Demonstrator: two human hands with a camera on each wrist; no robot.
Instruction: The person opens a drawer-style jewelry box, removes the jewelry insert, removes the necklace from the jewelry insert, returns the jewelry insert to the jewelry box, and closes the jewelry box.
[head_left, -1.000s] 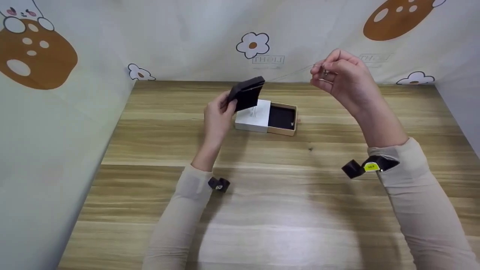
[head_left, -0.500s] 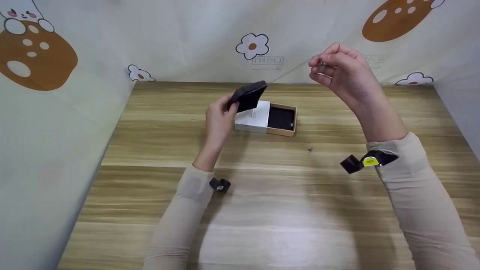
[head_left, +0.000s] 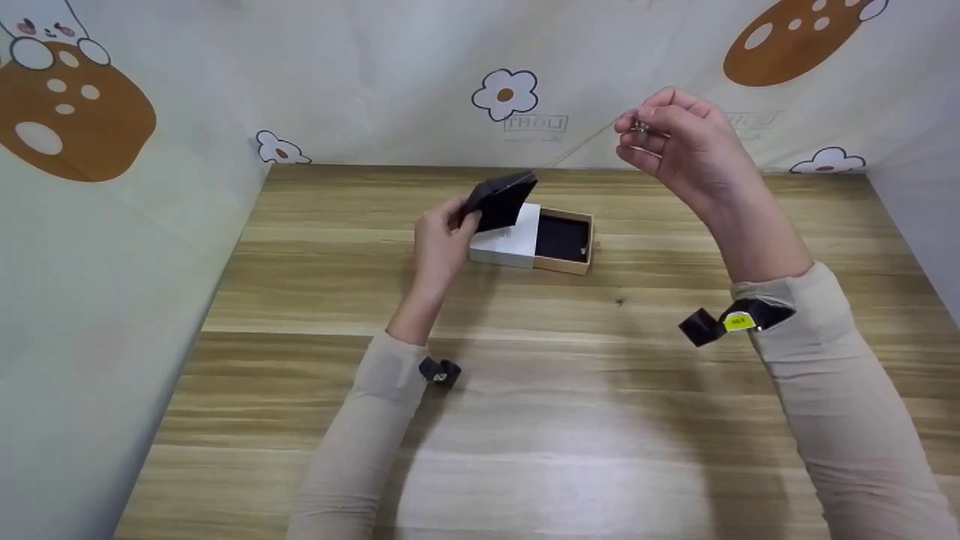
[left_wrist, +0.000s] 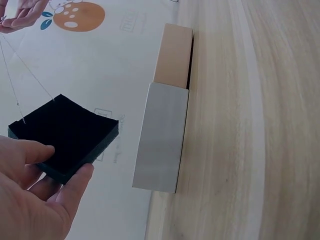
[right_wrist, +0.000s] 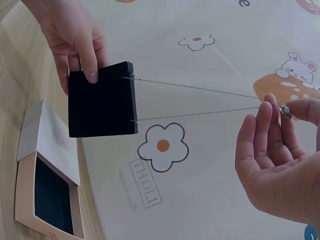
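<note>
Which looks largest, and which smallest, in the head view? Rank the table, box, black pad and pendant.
1. Table
2. Box, partly covered by the pad
3. Black pad, in the left hand
4. Pendant, tiny, at the right hand's fingers

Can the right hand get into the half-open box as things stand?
Probably not yet: the right hand pinches the pendant, whose chain runs to the black pad in the left hand. The exposed tray end looks unobstructed.
</note>
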